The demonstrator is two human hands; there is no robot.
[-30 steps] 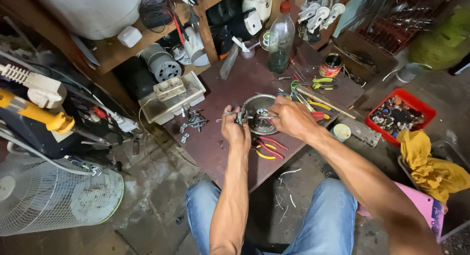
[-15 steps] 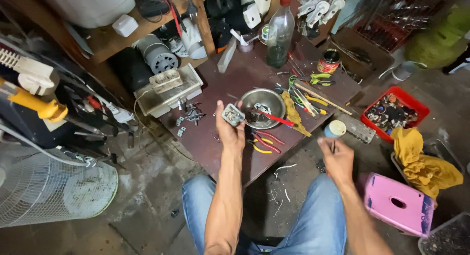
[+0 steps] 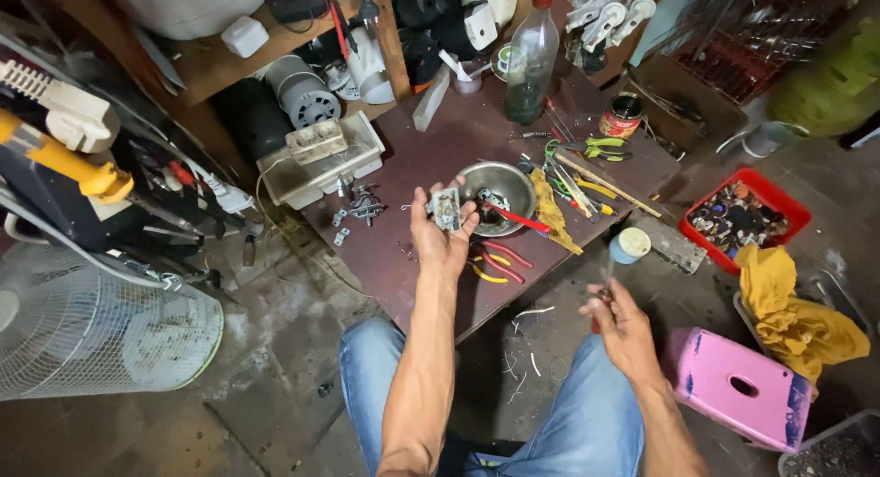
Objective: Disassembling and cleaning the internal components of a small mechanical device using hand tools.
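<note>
**Small part held up in the left hand, tool drawn back in the right**

While the left hand (image 3: pixel 442 231) is raised over the near edge of the table (image 3: pixel 403 257), its fingers (image 3: pixel 423 205) are curled up around a small grey switch-like part (image 3: pixel 446 209) that lies flat in the palm, clamped lightly from both sides. That part sits just in front of the steel bowl (image 3: pixel 500 191), close to it but not touching as far as the view shows. Its long axis runs roughly away from the person, along the line of the forearm.

Well apart, low and to the right, the right hand (image 3: pixel 623 328) hangs over the knee, off the table. Its fingers are closed on a thin tool (image 3: pixel 607 285) whose shaft points up and slightly left, toward the table edge; what kind of tool it is I cannot tell. So the part lies up and to the left of the right hand, and the left hand is the one on it.

Red-handled pliers (image 3: pixel 500 255) lie just right of the left wrist, and a red-handled screwdriver (image 3: pixel 518 219) rests in the bowl. A yellow rag (image 3: pixel 550 211) lies beside the bowl, a plastic bottle (image 3: pixel 530 60) stands at the far side, and small metal bits (image 3: pixel 362 205) lie scattered to the left.

Dark brown and cluttered, the table stands low on a stained concrete floor (image 3: pixel 275 349). A fan guard (image 3: pixel 101 335) sits at left, a pink stool (image 3: pixel 738 385) and a red tray (image 3: pixel 742 216) at right.
</note>
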